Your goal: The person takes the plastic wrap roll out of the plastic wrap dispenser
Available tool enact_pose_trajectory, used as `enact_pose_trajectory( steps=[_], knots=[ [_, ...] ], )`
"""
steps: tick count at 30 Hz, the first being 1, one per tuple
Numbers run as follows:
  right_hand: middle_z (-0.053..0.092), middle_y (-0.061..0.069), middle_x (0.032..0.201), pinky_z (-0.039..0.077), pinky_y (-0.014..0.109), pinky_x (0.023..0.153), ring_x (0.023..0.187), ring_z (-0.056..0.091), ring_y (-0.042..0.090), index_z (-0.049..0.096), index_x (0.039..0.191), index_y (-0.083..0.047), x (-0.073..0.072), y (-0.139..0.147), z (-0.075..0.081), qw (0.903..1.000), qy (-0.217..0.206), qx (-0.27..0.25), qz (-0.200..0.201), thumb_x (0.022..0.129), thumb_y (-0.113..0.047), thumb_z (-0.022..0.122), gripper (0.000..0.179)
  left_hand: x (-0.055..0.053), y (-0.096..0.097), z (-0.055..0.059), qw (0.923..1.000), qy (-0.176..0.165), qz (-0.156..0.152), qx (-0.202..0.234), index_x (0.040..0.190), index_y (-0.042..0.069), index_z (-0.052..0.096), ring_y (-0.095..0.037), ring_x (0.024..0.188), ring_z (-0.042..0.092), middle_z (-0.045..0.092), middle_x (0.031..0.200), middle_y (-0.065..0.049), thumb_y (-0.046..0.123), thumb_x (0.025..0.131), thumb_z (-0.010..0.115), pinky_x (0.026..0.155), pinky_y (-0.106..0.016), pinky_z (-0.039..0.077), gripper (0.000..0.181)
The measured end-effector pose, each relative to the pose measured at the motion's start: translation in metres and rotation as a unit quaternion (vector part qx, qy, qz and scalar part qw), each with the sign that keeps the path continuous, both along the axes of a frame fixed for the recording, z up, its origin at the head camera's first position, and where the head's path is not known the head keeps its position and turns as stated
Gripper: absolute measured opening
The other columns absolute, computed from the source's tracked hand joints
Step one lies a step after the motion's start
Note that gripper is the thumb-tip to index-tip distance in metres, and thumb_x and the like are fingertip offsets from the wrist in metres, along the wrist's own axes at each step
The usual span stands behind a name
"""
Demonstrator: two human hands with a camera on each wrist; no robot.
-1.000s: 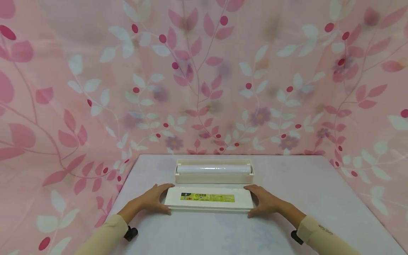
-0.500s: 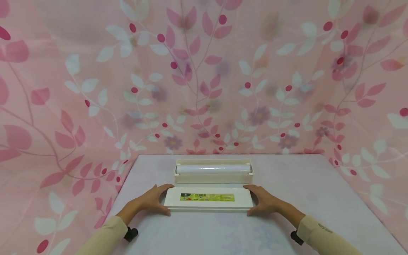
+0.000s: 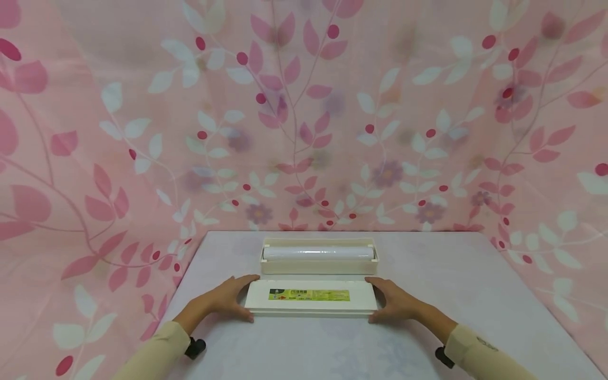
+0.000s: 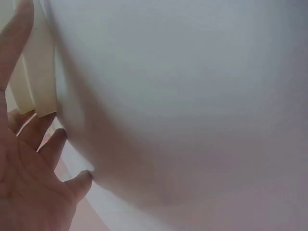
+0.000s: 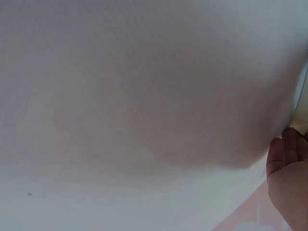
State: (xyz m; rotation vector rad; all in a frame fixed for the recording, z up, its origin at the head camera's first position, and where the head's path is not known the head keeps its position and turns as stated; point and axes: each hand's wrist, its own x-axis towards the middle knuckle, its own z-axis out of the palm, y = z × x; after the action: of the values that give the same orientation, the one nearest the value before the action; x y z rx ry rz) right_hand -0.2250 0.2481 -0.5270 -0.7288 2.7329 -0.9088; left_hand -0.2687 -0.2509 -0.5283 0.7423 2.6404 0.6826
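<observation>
Nothing has clearly moved since the earlier frame: we see the left hand (image 3: 233,298) and right hand (image 3: 395,300) gripping the lid (image 3: 311,296) by opposite ends, near the box (image 3: 319,267), probably for keeping it level.

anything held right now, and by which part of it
The white labelled lid, by its short ends: left hand at the left, right hand at the right.

Pink leaf-print cloth (image 3: 304,116) behind pale tabletop (image 3: 437,274).
</observation>
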Motion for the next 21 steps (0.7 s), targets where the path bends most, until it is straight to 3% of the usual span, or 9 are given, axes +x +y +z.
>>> enact_pose_trajectory(
  steps=[6,10,13,16,19,21],
  knots=[
    [0.05,0.019,0.14,0.047,0.056,0.098,0.12,0.055,0.036,0.043,0.141,0.002,0.007,0.009,0.007,0.999,0.026,0.03,-0.019,0.07,-0.05,0.086,0.098,0.004,-0.006,0.002,0.9993,0.032,-0.004,0.018,0.156,0.012,0.027,-0.039,0.144,0.032,0.035,0.157,-0.015,0.062,0.068,0.082,0.113,-0.065,0.028,0.116],
    [0.053,0.015,0.138,0.048,0.057,0.096,0.121,0.055,0.035,0.05,0.136,-0.006,0.013,0.019,0.011,0.9919,0.091,0.072,-0.051,0.078,-0.057,0.076,0.082,0.008,-0.016,0.004,0.9961,0.086,0.014,0.009,0.155,0.012,0.029,-0.041,0.143,0.034,0.036,0.155,-0.017,0.063,0.08,0.071,0.11,-0.065,0.031,0.1],
    [0.049,0.018,0.142,0.046,0.063,0.093,0.123,0.054,0.038,0.05,0.139,-0.01,0.015,0.029,0.011,0.9787,0.167,0.098,-0.07,0.082,-0.058,0.071,0.078,0.009,-0.021,0.005,0.9876,0.152,0.039,-0.013,0.153,0.013,0.035,-0.042,0.141,0.036,0.038,0.154,-0.019,0.062,0.086,0.063,0.109,-0.07,0.028,0.087],
    [0.035,0.024,0.152,0.044,0.066,0.09,0.121,0.053,0.042,0.042,0.146,-0.012,0.014,0.039,0.01,0.9623,0.229,0.117,-0.088,0.083,-0.057,0.07,0.083,0.009,-0.024,0.007,0.9743,0.212,0.064,-0.039,0.152,0.016,0.039,-0.045,0.142,0.033,0.035,0.156,-0.022,0.061,0.089,0.06,0.108,-0.075,0.021,0.08],
    [0.019,0.027,0.159,0.037,0.068,0.094,0.127,0.046,0.047,0.034,0.151,-0.013,0.012,0.048,0.013,0.9536,0.248,0.134,-0.106,0.084,-0.058,0.068,0.088,0.007,-0.026,0.01,0.9633,0.246,0.086,-0.064,0.151,0.02,0.04,-0.046,0.144,0.027,0.028,0.159,-0.021,0.062,0.09,0.058,0.109,-0.075,0.013,0.077],
    [0.015,0.028,0.16,0.031,0.069,0.099,0.131,0.041,0.05,0.034,0.152,-0.012,0.01,0.053,0.017,0.9534,0.24,0.139,-0.119,0.084,-0.058,0.068,0.089,0.004,-0.027,0.012,0.9566,0.261,0.097,-0.086,0.152,0.023,0.039,-0.046,0.146,0.023,0.023,0.161,-0.021,0.064,0.09,0.055,0.11,-0.074,0.009,0.076]
  ],
)
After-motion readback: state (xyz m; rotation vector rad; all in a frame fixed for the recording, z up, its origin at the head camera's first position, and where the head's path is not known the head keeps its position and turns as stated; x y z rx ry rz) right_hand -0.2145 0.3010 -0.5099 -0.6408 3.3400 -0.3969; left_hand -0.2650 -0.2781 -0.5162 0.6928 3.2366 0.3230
